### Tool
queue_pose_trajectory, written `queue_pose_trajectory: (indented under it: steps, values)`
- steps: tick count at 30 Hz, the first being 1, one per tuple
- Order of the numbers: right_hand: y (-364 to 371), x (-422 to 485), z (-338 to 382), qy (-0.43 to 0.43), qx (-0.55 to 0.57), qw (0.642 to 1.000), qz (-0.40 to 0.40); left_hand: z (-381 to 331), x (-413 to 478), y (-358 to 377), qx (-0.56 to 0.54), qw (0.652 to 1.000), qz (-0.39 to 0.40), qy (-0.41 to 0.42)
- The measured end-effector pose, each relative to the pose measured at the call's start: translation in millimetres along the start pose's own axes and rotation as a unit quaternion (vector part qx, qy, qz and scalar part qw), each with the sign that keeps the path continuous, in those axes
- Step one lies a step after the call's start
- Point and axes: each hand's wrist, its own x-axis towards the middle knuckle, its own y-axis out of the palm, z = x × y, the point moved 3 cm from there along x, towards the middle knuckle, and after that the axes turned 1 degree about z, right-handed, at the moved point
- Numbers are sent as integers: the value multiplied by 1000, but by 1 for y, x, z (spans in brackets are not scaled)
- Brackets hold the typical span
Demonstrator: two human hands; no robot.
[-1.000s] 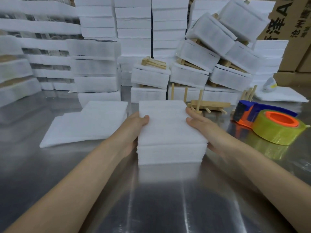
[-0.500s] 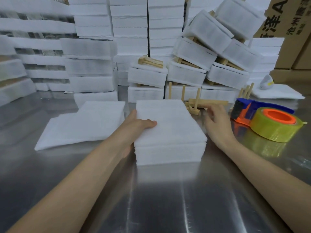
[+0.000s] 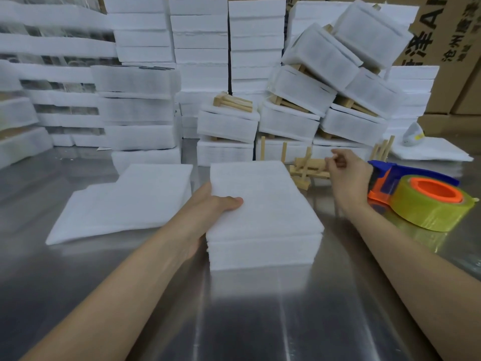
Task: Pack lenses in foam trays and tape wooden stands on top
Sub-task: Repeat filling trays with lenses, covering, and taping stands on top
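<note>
- Table (image 3: 260, 321): steel, nearest the camera.
- Foam tray stack (image 3: 263, 204) sits mid-table. Left hand (image 3: 208, 212) grips its left edge, thumb on top, fingers hidden down the side.
- Foam sheets (image 3: 125, 201) lie flat to its left, tape dispenser (image 3: 416, 188) to its right.
- Right hand (image 3: 348, 173): fingers curled narrow at the right end of the wooden stand (image 3: 309, 168), just behind the stack; actual pinch cannot be told.
- Packed trays (image 3: 226, 126) piled at back.

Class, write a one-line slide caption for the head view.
Left hand holds the foam tray; right hand pinches a wooden stand beside the tape dispenser.
</note>
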Motion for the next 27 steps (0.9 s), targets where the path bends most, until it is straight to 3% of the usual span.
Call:
queue_pose_trajectory:
  steps: [9,11,13,16,18,20,21,22,25,27]
  values:
    - [-37,30,69,3,114,992,-52,0,0,1,-2,1000,-22,-4]
    - [-49,27,89,4,177,982,-59,0,-1,1,-1,1000,-22,-4]
    - [-54,22,109,21,267,963,-15,0,-2,2,3,1000,-19,-3]
    - [-52,14,134,70,408,905,93,0,-2,2,2,1000,-18,-6]
    - [-39,1,145,156,521,820,180,0,-2,2,2,1000,-19,-7]
    - [-20,-16,150,241,555,751,266,0,-2,1,5,1000,-22,-10]
    - [-11,-23,149,263,533,747,297,1,-2,1,7,1000,-24,-12]
    - [-3,-27,145,269,493,766,314,1,-1,0,8,1000,-25,-15]
    - [6,-25,125,190,306,884,298,1,-2,0,13,999,-25,-18]
    - [6,-19,113,129,185,926,302,0,-2,0,9,1000,-20,-15]
